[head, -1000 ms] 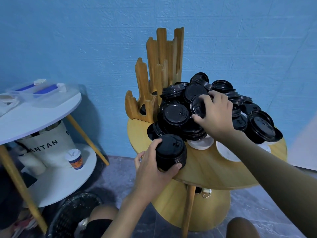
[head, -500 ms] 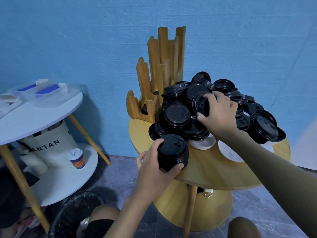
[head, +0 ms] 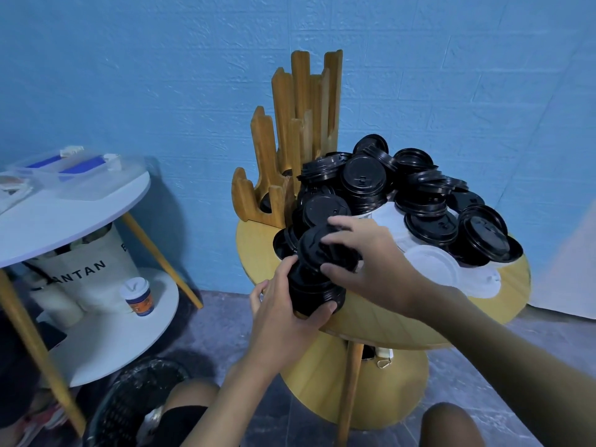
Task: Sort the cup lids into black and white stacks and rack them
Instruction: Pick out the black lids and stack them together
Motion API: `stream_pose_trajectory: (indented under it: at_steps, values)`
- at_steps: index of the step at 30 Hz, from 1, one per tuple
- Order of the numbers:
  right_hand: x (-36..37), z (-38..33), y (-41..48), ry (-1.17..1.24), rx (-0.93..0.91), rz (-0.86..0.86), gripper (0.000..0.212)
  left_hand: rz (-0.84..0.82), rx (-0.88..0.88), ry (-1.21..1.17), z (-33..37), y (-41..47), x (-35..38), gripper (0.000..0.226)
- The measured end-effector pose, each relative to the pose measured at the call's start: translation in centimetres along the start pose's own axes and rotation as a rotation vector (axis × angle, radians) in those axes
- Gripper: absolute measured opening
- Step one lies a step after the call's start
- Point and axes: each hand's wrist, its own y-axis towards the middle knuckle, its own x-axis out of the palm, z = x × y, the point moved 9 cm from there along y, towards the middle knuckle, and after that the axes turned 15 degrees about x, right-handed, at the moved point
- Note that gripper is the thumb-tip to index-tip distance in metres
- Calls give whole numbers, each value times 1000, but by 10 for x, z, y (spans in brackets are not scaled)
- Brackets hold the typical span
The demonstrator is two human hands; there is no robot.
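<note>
Head view: at the round desk's [head: 380, 327] near edge, the left hand [head: 283, 304] grips a black lid stack [head: 314, 285] from below while the right hand [head: 371, 262] clasps a black lid [head: 317, 245] atop it, beside the lid pile [head: 419, 195] and wooden rack [head: 290, 140].

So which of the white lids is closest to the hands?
The big round white lid lying just right of the right hand, on the wooden table. The other white lids sit farther right or back under the black pile.

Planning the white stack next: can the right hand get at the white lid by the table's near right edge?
Probably yes, once free: the white lid lies uncovered just beyond the right hand, which is now setting a black lid on the left hand's stack.
</note>
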Motion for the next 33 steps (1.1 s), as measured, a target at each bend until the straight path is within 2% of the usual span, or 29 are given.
stream_pose_trajectory:
  at_steps: [8, 14, 17, 20, 22, 24, 29, 33]
  values:
    - [26, -11, -2, -56, -38, -109, 38, 20, -16, -52, -3, 2, 3, 100]
    - [33, -13, -1, -107, -34, -161, 41, 26, 64, 20, 5, 2, -1, 84]
    - [32, -12, -2, -85, -41, -177, 38, 18, 37, 16, 1, 2, -2, 77]
    - [15, -9, 11, -22, -39, -21, 38, 7, 8, 16, -3, 1, -1, 77]
    - [0, 4, 29, -6, 25, 146, 41, 6, -2, 21, -1, 1, 0, 77]
    - [-6, 17, 47, -61, 92, 221, 46, 4, 7, 25, 1, 1, 0, 77]
    - [4, 33, 80, -230, 158, 203, 60, -9, 8, 43, 0, 1, 0, 77]
    - [12, 41, 90, -277, 191, 154, 56, -25, -23, 16, -1, 0, 0, 75]
